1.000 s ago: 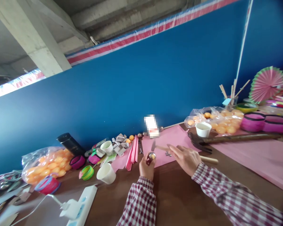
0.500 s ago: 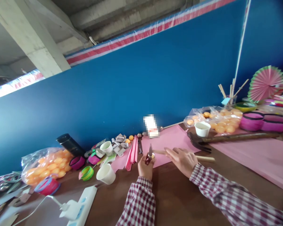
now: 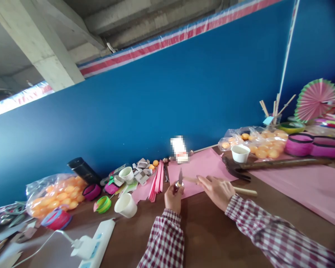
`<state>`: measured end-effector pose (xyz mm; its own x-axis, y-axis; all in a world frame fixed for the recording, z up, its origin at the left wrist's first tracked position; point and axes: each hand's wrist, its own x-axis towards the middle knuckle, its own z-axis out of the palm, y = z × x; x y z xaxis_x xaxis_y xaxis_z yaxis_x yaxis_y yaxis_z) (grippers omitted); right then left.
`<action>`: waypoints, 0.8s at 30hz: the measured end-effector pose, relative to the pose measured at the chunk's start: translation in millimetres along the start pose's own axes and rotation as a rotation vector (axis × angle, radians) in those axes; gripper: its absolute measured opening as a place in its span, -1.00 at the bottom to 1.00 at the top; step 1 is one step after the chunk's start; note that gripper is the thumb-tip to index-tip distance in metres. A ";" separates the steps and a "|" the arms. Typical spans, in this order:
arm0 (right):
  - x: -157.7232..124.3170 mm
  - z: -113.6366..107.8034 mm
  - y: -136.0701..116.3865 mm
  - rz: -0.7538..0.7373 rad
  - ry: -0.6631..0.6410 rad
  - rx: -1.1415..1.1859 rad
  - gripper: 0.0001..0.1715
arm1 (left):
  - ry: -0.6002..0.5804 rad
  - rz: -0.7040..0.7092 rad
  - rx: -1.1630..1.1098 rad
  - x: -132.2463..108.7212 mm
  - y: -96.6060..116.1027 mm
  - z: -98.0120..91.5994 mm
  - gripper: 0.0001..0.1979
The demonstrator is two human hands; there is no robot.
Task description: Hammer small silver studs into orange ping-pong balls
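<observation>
My left hand (image 3: 173,197) is closed around the handle of a small knife, its pointed blade (image 3: 180,174) sticking up above the fingers. A shiny round part shows at the grip; most of the handle is hidden. In my right hand (image 3: 219,191) is a pale wooden stick (image 3: 246,191), lying nearly level. One end of the stick comes close beside the blade; whether they touch I cannot tell. Both hands are over the near edge of a pink paper sheet (image 3: 201,165) on the brown table (image 3: 203,227).
A hammer (image 3: 281,163) and a white paper cup (image 3: 240,153) are at the right. Folded pink paper strips (image 3: 156,182), another white cup (image 3: 125,206) and a power strip (image 3: 99,242) stand at the left. Bags of orange balls (image 3: 57,195) lie near the blue partition (image 3: 156,108).
The knife blade has tilted slightly and risen a little by the stick's end. The stick has shifted slightly to the right; both hands keep their hold.
</observation>
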<state>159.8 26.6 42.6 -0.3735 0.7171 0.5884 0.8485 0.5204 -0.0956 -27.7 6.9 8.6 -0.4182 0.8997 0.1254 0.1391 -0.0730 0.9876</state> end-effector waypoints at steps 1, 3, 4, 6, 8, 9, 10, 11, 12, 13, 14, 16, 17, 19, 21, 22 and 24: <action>0.0 -0.1 -0.2 0.001 -0.007 -0.005 -0.65 | 0.004 0.009 0.006 0.1 -0.6 0.2 -0.58; 0.3 -0.4 -0.2 0.027 0.010 -0.001 -0.63 | 0.005 0.028 0.018 0.8 -2.3 0.1 -0.58; 0.5 -0.5 -0.1 0.039 0.020 0.004 -0.62 | -0.002 0.032 0.026 1.3 -3.2 -0.1 -0.58; 0.6 -0.2 -0.4 0.039 0.014 0.004 -0.62 | -0.011 0.038 0.054 2.2 -4.8 -0.6 -0.59; 0.8 0.5 -0.8 0.021 -0.020 -0.006 -0.64 | -0.012 0.043 0.069 2.9 -5.5 -0.7 -0.59; 1.2 0.9 -0.5 0.018 -0.033 -0.012 -0.65 | -0.011 0.042 0.062 2.9 -5.6 -0.5 -0.60; 1.7 1.5 0.6 0.023 -0.037 -0.018 -0.65 | -0.009 0.036 0.043 2.9 -5.5 -0.1 -0.59; 2.5 2.1 2.7 0.038 -0.034 -0.022 -0.64 | -0.008 0.025 0.014 2.6 -5.2 0.5 -0.57; 3.6 2.9 5.9 0.059 -0.031 -0.026 -0.64 | -0.012 0.008 -0.016 2.1 -4.8 1.2 -0.56; 4.8 4.1 10.2 0.083 -0.034 -0.033 -0.63 | -0.016 -0.003 -0.041 1.6 -4.3 1.9 -0.54; 6.0 5.8 15.3 0.110 -0.047 -0.044 -0.62 | -0.022 -0.005 -0.060 0.9 -3.8 2.6 -0.53; 8.1 10.3 26.6 0.169 -0.101 -0.084 -0.60 | -0.028 0.016 -0.060 -0.4 -3.1 3.5 -0.53; 8.9 13.0 31.9 0.206 -0.136 -0.113 -0.58 | -0.030 0.035 -0.043 -0.9 -3.1 3.8 -0.54; 9.8 18.3 39.9 0.271 -0.212 -0.163 -0.54 | -0.031 0.069 -0.002 -1.3 -3.9 3.8 -0.56; 10.0 22.4 43.5 0.315 -0.279 -0.191 -0.53 | -0.040 0.086 0.015 -1.2 -5.4 3.7 -0.56; 10.0 23.7 43.7 0.325 -0.305 -0.195 -0.54 | -0.047 0.090 0.012 -1.1 -5.9 3.6 -0.56; 9.9 25.2 42.3 0.327 -0.339 -0.194 -0.56 | -0.049 0.096 0.003 -1.3 -6.1 3.6 -0.56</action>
<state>182.5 67.4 24.2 -0.1497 0.9552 0.2554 0.9834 0.1706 -0.0616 -24.7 7.7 2.1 -0.3585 0.9085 0.2147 0.1792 -0.1588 0.9709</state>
